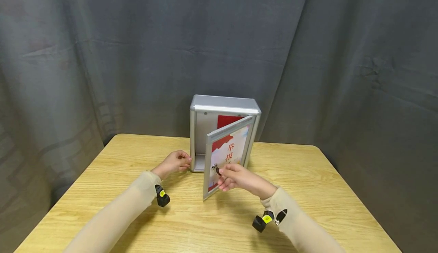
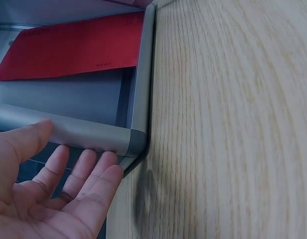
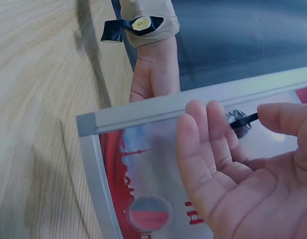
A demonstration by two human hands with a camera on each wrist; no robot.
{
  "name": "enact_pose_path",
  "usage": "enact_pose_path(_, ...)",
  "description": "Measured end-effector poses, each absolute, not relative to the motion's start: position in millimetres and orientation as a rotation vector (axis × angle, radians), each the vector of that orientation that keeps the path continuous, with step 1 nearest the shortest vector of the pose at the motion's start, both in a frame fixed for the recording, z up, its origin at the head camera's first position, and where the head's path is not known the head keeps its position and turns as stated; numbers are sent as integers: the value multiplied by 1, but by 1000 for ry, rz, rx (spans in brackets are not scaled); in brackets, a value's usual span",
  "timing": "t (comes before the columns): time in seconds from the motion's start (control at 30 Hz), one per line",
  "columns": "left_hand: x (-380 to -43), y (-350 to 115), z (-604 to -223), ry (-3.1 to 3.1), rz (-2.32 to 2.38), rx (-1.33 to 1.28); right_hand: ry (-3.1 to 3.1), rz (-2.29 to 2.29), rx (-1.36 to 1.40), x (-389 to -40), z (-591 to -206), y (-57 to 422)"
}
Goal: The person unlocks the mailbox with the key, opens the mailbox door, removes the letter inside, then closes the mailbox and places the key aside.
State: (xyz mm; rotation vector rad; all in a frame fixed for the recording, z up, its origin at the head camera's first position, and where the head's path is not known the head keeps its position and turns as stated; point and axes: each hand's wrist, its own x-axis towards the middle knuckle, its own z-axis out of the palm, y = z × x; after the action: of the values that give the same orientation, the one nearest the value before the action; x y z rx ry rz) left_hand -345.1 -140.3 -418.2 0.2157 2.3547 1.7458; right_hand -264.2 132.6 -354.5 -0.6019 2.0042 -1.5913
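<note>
A silver metal-framed box (image 1: 224, 101) stands upright on the table, its hinged front door (image 1: 243, 139) swung partway out. At the box's left edge, my left hand (image 1: 175, 161) holds the frame; the left wrist view has the thumb on the front rail and fingers along the side. My right hand (image 1: 239, 179) pinches a small black-headed key (image 3: 245, 121) between thumb and index finger, at the lock on the door's free side. The door bears red characters and a round window (image 3: 150, 212). Inside the box leans a red paper (image 2: 78, 47), partly hidden by the door in the head view.
The light wooden table (image 1: 164, 226) extends around the box on both sides. Grey curtains (image 1: 171, 36) hang behind it and at both sides. Each wrist carries a black strapped camera.
</note>
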Motion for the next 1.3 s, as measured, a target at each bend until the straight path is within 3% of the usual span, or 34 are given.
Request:
enact_pose_path(0.8,-346,-146,-420,2359,1726,216,1862,-1560,-764,-239,-357,206)
enact_pose_path(1.3,-347,-149,-420,2355,1721,195,1774,-1586,-769,-237,-358,220)
